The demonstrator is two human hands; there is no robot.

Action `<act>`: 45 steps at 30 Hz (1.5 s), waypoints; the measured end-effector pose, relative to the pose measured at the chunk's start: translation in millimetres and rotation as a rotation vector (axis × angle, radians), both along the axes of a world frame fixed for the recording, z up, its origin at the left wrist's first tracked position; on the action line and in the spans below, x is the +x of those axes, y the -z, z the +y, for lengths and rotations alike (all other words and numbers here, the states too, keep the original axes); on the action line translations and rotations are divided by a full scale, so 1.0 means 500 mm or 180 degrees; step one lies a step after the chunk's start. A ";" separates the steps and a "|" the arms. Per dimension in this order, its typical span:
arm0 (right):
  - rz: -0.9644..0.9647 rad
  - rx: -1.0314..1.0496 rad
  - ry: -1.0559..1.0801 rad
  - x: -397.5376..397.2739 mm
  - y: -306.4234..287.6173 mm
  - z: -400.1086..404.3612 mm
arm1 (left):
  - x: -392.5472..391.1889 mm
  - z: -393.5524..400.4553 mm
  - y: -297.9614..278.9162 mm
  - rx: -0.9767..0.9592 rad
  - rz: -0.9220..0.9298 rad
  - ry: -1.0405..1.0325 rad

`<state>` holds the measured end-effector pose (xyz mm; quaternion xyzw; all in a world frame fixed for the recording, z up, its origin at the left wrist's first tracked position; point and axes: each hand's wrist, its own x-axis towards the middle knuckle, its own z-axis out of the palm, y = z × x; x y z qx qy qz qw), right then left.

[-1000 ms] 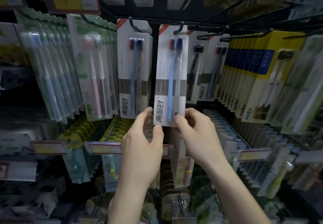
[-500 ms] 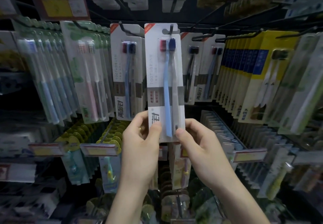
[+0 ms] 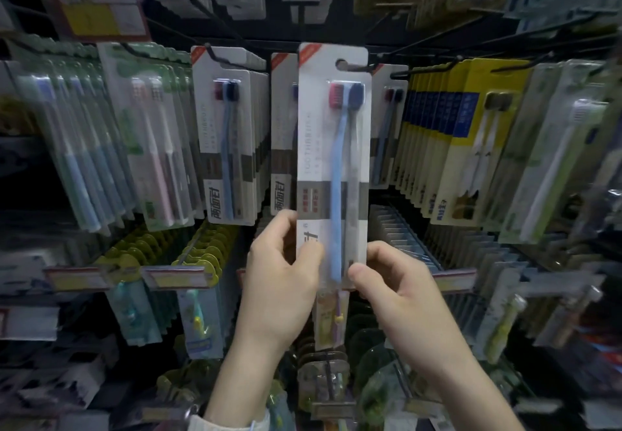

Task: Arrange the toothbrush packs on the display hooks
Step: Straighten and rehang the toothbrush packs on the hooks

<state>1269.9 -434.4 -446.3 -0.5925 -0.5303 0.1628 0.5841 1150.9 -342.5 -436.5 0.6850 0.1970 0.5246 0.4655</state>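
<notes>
Nearest the camera, two bare forearms rise from the bottom edge, a pale cuff showing at the left wrist; the left hand (image 3: 282, 282) curls round the lower left edge of a white toothbrush pack (image 3: 333, 161), thumb across its front and fingers tucked behind; the right hand (image 3: 393, 286) pinches the pack's lower right corner, thumb on the front, fingers bent behind it; the pack stands upright in front of the display, its two brushes, one red-headed and one dark blue-headed, showing through the blister; whether its hang hole at the top sits on a hook or just before one cannot be told; just behind it hangs a row of matching white packs (image 3: 281, 141), and to the left another row of the same white packs (image 3: 229, 141) on a black wire hook (image 3: 215, 55); further left hang clear packs with blue and pink brushes (image 3: 101, 148); to the right, yellow and blue packs (image 3: 471, 141) crowd a hook, with pale green packs (image 3: 555, 161) beyond them; below, red and yellow price strips (image 3: 175, 276) front a lower tier of small children's brush packs (image 3: 198, 319); above, a red and yellow price card (image 3: 97, 15) hangs against the dark back panel, with more packs dim in the top row; the aisle is poorly lit.
</notes>
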 end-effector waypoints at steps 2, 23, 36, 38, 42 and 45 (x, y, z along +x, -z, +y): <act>-0.0036 -0.0001 0.0114 0.012 -0.003 -0.015 | 0.007 -0.009 0.001 0.0039 0.0179 0.0113; -0.0488 0.0767 0.1589 0.071 -0.013 -0.059 | 0.103 -0.064 -0.005 0.0294 0.0560 0.0529; -0.0533 0.0907 0.1835 0.076 -0.031 -0.064 | 0.109 -0.094 -0.022 0.0338 0.0426 0.0499; -0.0548 0.0871 0.1883 0.075 -0.030 -0.063 | 0.107 -0.095 -0.023 0.0318 0.0445 0.0500; -0.0616 0.0863 0.2020 0.073 -0.034 -0.060 | 0.104 -0.093 -0.020 0.0281 0.0471 0.0470; -0.0595 0.0875 0.2074 0.071 -0.040 -0.058 | 0.101 -0.090 -0.016 0.0271 0.0500 0.0461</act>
